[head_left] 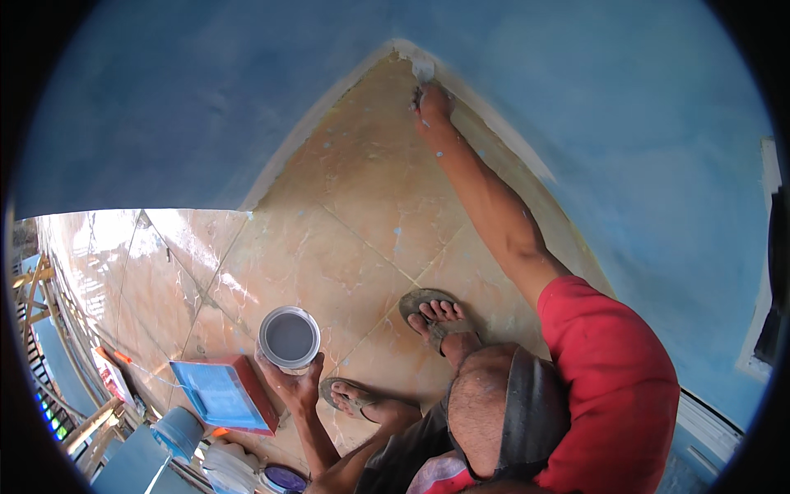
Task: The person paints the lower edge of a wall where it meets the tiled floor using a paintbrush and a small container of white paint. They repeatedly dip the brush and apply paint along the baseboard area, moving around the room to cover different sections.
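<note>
My left hand (295, 380) grips an open round can (315, 314) from below and the side. Grey paint (290, 336) fills the can's inside. Stretched far ahead, my right hand (434, 102) is closed around a paintbrush (423, 67), its pale end against the foot of the wall by the corner. Fingers hide most of the brush's handle. A light grey band (500, 123) runs along the base of the blue walls (609, 99), meeting the tan tiled floor (362, 198).
Left of my left hand lie a red box-shaped thing and a blue paint tray (216, 397). Behind it stand a blue bucket (178, 430) and a purple-topped container (284, 477). Bamboo poles (92, 426) line the far left. My sandalled feet (440, 317) rest on the tiles.
</note>
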`<action>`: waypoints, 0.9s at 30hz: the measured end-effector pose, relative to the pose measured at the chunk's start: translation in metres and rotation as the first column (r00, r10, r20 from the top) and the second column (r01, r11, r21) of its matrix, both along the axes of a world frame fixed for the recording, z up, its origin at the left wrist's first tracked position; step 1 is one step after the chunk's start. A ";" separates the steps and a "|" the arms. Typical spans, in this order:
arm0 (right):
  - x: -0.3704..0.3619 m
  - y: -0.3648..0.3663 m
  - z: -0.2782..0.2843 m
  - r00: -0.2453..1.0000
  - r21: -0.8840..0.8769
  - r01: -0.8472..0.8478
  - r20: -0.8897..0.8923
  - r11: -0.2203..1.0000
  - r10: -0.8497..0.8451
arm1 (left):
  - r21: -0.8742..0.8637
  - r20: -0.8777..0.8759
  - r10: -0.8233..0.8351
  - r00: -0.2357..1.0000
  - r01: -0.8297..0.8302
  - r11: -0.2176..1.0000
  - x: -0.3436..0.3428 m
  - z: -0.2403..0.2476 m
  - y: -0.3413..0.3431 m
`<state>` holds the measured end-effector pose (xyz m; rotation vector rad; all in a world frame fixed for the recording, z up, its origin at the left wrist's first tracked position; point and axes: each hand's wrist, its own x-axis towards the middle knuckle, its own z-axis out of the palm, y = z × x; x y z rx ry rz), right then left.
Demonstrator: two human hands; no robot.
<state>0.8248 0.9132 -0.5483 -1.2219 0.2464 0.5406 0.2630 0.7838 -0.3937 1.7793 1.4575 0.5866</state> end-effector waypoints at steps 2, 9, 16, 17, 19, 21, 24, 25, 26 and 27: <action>-0.004 -0.015 -0.004 0.999 0.058 0.034 -0.002 0.998 -0.034 | 0.019 -0.029 -0.003 1.000 0.004 1.000 -0.001 -0.001 -0.001; -0.015 -0.060 -0.003 0.995 0.011 0.100 0.002 0.995 -0.100 | 0.047 -0.024 -0.043 0.999 0.044 0.998 -0.008 -0.005 -0.001; -0.018 -0.090 -0.009 0.990 0.061 0.138 -0.019 0.989 -0.137 | 0.036 -0.022 -0.057 0.998 0.057 0.998 -0.004 -0.005 0.002; -0.021 -0.094 -0.009 0.988 0.064 0.153 -0.014 0.986 -0.152 | 0.044 -0.031 -0.057 0.998 0.058 0.997 -0.003 -0.005 0.002; -0.029 -0.100 -0.009 0.988 0.047 0.147 0.039 0.988 -0.149 | 0.013 0.016 -0.057 0.998 0.057 0.998 -0.001 -0.005 0.002; -0.038 -0.099 -0.009 0.987 -0.061 0.145 0.085 0.988 -0.140 | 0.001 0.042 -0.062 0.997 0.062 0.998 0.002 -0.007 0.003; -0.040 -0.069 -0.014 0.995 0.044 0.024 0.094 0.999 -0.028 | -0.012 0.038 -0.090 0.995 0.091 0.996 0.005 -0.008 0.005; -0.037 -0.055 -0.017 0.991 0.079 0.000 0.131 0.997 -0.011 | -0.015 0.040 -0.101 0.994 0.101 0.995 0.005 -0.008 0.005; -0.031 -0.039 -0.020 0.987 0.097 -0.028 0.159 0.995 0.012 | -0.015 0.045 -0.110 0.993 0.111 0.994 0.006 -0.007 0.007; -0.022 -0.026 -0.024 0.991 0.062 -0.036 0.132 0.997 0.028 | 0.015 0.017 -0.120 0.993 0.120 0.993 0.006 -0.007 0.008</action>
